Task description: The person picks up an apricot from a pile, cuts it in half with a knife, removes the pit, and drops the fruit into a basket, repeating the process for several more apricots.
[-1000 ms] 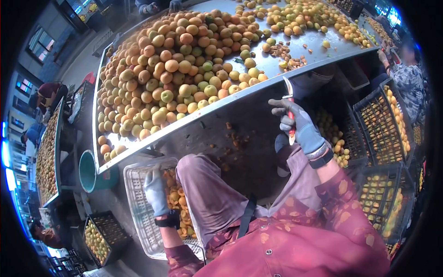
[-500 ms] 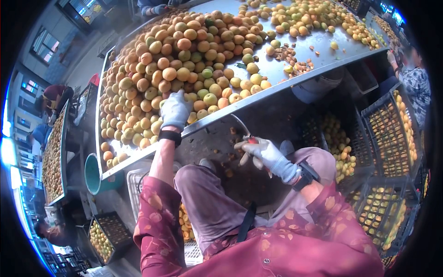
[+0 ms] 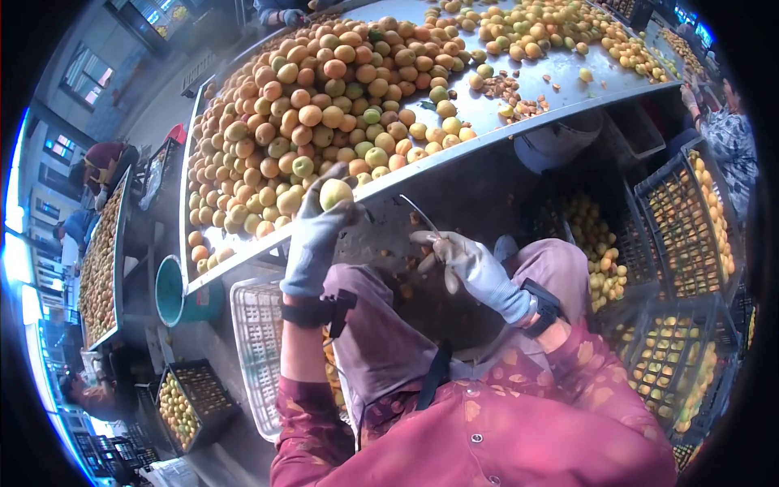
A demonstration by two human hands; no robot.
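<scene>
My left hand [image 3: 311,247], in a pale glove, holds a yellow-green apricot [image 3: 335,194] between thumb and fingers, just off the table's near edge. Behind it rises a large heap of apricots [image 3: 316,114] on the metal table [image 3: 560,122]. My right hand [image 3: 479,272], also gloved, is closed around a small knife with a thin curved blade [image 3: 419,215]. Its handle is mostly hidden in my fingers, and the blade points up and left toward the table rim. Apricot and blade are apart.
Brown pits or scraps [image 3: 507,93] lie on the table. A teal bucket [image 3: 169,292] and a white crate [image 3: 256,357] stand at left. Black crates of fruit [image 3: 682,235] stack at right. A co-worker's gloved hand [image 3: 292,16] shows across the table; another person [image 3: 726,146] is at right.
My left hand has drawn back from the heap toward me and now has an apricot in it. My right hand keeps the knife at nearly the same place. The view has shifted slightly.
</scene>
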